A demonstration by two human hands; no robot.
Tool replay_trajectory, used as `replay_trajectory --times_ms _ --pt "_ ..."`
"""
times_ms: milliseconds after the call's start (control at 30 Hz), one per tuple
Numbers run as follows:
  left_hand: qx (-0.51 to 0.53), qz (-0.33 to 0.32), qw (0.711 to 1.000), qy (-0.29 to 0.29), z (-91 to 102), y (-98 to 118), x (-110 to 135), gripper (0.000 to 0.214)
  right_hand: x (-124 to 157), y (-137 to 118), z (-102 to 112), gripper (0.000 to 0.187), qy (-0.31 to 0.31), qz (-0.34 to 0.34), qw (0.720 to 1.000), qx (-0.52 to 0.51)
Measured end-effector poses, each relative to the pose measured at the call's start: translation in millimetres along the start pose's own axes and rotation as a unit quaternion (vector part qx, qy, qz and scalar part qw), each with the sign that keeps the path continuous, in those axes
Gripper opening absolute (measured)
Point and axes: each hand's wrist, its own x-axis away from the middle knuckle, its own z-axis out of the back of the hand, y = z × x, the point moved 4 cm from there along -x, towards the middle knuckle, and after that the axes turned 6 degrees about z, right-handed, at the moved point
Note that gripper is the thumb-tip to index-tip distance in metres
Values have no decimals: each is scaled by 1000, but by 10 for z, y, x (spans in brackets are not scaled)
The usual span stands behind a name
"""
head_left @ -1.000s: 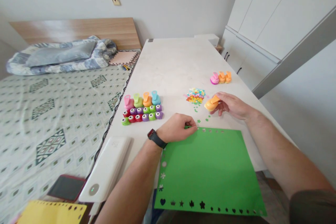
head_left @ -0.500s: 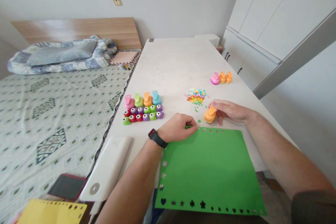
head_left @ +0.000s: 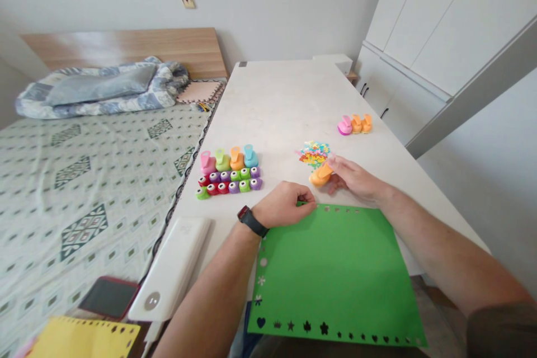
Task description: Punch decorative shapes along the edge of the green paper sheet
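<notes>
Sliding leftward since the earlier frame, the right hand [head_left: 352, 176] has carried an orange craft punch [head_left: 321, 174] closer to a heap of coloured paper confetti [head_left: 314, 154], which now lies just beside it at 12 o'clock. Its fingers curl over the punch, pinching it from above. The left hand [head_left: 285, 204], a black watch [head_left: 250, 221] on its wrist, rests curled at the top edge of a green paper sheet [head_left: 335, 274] with shapes punched along its borders, at 6 o'clock from the punch. Its fingertips seem to press that edge, though they are partly hidden, so any grip is hard to tell. Three more punches [head_left: 354, 124] stand at 1 o'clock, and a block of punches [head_left: 229, 170] at 9 o'clock.
</notes>
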Motion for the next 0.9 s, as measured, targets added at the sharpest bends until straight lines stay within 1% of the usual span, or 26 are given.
replay_trajectory --times_ms 67,100,233,300,433,467,500,533,600,667,767,867,900 --pt "2 6 1000 0 5 2 -4 19 -70 -15 69 33 88 52 995 -4" --pt "1 9 1000 -1 8 2 -5 19 -99 -21 102 33 112 65 991 -14" --pt "0 13 1000 0 11 -2 -9 18 -131 -52 195 32 141 65 987 -46" --pt "0 11 1000 1 9 -5 -10 18 -111 -54 196 31 133 56 988 -55" --pt "0 8 1000 1 2 -7 -12 19 -117 40 62 33 46 0 997 -64" --pt "1 8 1000 0 1 -6 -12 19 -133 63 37 33 40 -4 997 -58" --pt "2 8 1000 0 1 -5 -12 19 -152 72 30 33 49 4 997 -52" --pt "3 8 1000 0 2 -4 -12 19 -170 66 43 32 70 21 996 -45" --pt "3 9 1000 2 4 -4 -11 19 -189 17 114 31 122 59 990 -40" --pt "4 11 1000 3 7 -3 -10 19 -178 -47 215 31 144 69 986 -42" --pt "3 14 1000 2 10 -2 -9 19 -129 -98 383 32 138 36 989 -26" --pt "2 13 1000 0 8 0 -9 18 -105 -42 485 33 129 -5 992 5" --pt "1 13 1000 -1 6 -1 -9 18 -112 -15 496 33 135 -5 991 10"
